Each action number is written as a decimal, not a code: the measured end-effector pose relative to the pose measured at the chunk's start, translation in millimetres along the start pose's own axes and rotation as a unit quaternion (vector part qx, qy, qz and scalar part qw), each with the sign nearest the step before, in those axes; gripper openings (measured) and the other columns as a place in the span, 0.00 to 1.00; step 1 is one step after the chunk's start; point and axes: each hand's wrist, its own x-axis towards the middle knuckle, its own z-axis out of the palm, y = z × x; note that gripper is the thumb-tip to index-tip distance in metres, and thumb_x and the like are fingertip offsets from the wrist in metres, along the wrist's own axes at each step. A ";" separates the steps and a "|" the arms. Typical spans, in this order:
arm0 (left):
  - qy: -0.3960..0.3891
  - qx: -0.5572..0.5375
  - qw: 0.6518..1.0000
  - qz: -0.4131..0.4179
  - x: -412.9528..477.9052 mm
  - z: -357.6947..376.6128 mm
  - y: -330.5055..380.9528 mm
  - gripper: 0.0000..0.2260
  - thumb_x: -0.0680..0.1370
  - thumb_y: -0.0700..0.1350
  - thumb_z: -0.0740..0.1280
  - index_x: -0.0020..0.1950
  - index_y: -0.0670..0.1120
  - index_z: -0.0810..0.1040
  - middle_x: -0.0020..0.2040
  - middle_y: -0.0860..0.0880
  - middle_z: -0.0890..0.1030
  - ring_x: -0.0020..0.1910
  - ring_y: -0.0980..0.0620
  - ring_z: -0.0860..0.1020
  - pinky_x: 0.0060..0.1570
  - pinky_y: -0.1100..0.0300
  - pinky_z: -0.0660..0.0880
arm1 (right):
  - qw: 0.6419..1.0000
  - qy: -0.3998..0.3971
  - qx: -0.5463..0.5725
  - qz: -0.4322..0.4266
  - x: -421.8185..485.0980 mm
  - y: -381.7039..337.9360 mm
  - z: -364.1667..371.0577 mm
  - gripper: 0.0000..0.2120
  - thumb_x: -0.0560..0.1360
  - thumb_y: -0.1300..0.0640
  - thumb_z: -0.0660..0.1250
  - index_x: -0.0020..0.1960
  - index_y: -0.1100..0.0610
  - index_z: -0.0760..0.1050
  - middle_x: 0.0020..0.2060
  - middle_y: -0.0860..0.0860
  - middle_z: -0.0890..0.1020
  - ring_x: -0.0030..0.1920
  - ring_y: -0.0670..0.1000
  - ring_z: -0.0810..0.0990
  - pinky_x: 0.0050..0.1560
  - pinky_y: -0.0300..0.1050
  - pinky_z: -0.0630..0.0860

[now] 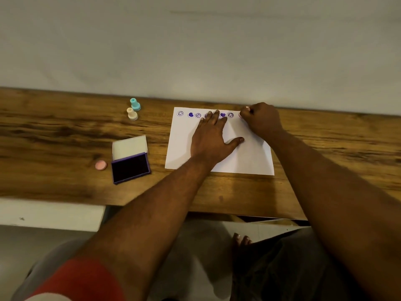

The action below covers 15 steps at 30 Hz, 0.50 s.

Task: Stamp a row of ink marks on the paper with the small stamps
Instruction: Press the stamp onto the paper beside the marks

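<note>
Right grip [260,120] holds a pink stamp [247,109] on the paper [245,157]; the marks [222,114] left of it seem to nearly fill the row.

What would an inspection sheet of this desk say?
Surface: wooden table, paper lying flat on it.
Job's things: purple marks in a row along the paper's far edge; open ink pad; teal stamp and cream stamp upright, left of the paper.
Clutter: pink cap beside the ink pad.
Hands: left hand flat on the paper; right hand grips a pinkish stamp at the row's right end.
Cables: nothing seen.
Surroundings: pale wall behind.
</note>
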 end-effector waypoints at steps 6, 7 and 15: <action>0.000 0.004 1.000 -0.002 2.3 3.2 -0.9 0.44 0.74 0.77 0.61 0.82 0.50 0.67 0.83 0.47 0.63 0.83 0.47 0.58 0.80 0.51 0.51 | 1.000 0.012 -0.009 -0.006 6.7 -2.0 1.5 0.20 0.80 0.48 0.61 0.34 0.58 0.73 0.25 0.53 0.69 0.33 0.58 0.72 0.33 0.44 0.59; -0.001 0.003 1.000 -0.002 2.9 3.6 -1.3 0.44 0.74 0.77 0.61 0.82 0.50 0.67 0.83 0.47 0.63 0.83 0.47 0.58 0.80 0.51 0.51 | 1.000 0.010 -0.011 -0.011 6.8 -1.0 2.1 0.20 0.80 0.47 0.61 0.34 0.58 0.73 0.26 0.53 0.69 0.33 0.58 0.72 0.33 0.44 0.59; 0.010 0.004 1.000 0.011 2.5 4.0 -0.7 0.43 0.74 0.75 0.62 0.80 0.48 0.69 0.82 0.46 0.65 0.82 0.46 0.60 0.80 0.50 0.54 | 0.981 0.167 -0.050 -0.085 18.7 -27.0 -21.3 0.25 0.79 0.42 0.57 0.32 0.59 0.72 0.23 0.54 0.69 0.30 0.60 0.71 0.34 0.46 0.61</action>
